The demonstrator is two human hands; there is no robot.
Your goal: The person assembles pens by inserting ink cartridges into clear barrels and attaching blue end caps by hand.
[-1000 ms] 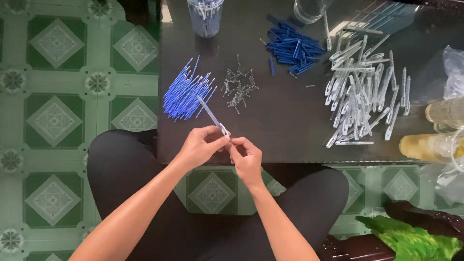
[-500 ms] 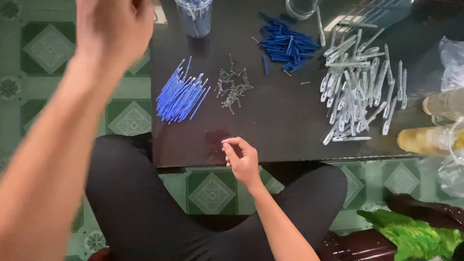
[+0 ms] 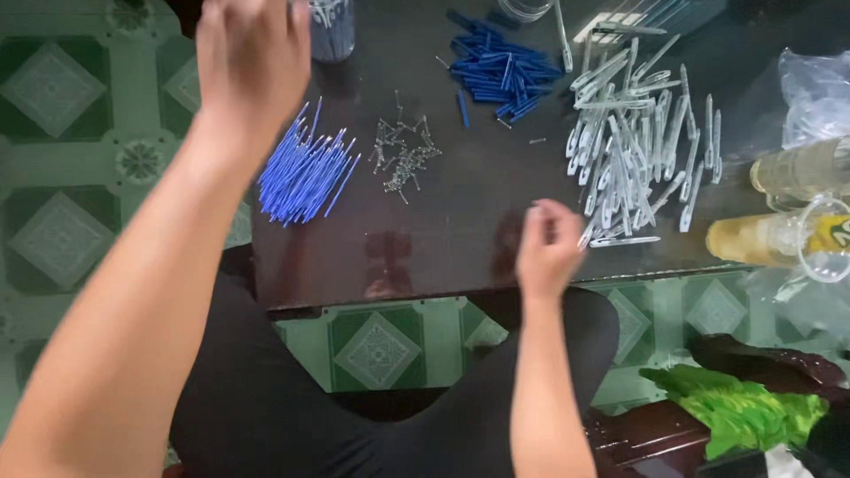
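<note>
My left hand (image 3: 252, 62) is raised at the upper left, back to the camera and fingers curled, right beside a clear cup (image 3: 334, 31) of finished pens; what it holds is hidden. My right hand (image 3: 547, 250) hovers low over the dark table (image 3: 460, 221), its fingers bent together with nothing visible in them. Its fingertips are just left of the heap of clear pen barrels (image 3: 633, 142). A fan of thin blue refills (image 3: 305, 173) lies on the left, and a small cluster of metal springs (image 3: 403, 155) sits beside it. Blue caps (image 3: 500, 71) are piled at the back.
Clear plastic bags (image 3: 815, 88) and yellowish transparent containers (image 3: 766, 239) crowd the table's right edge. Something green and crumpled (image 3: 744, 407) lies low right. Green patterned floor tiles (image 3: 71, 133) lie to the left; my dark-trousered legs (image 3: 292, 407) sit under the near table edge.
My left hand left the right one, rose to the upper left and reached the cup. The slim piece both hands held is no longer seen. My right hand slid right toward the clear barrels.
</note>
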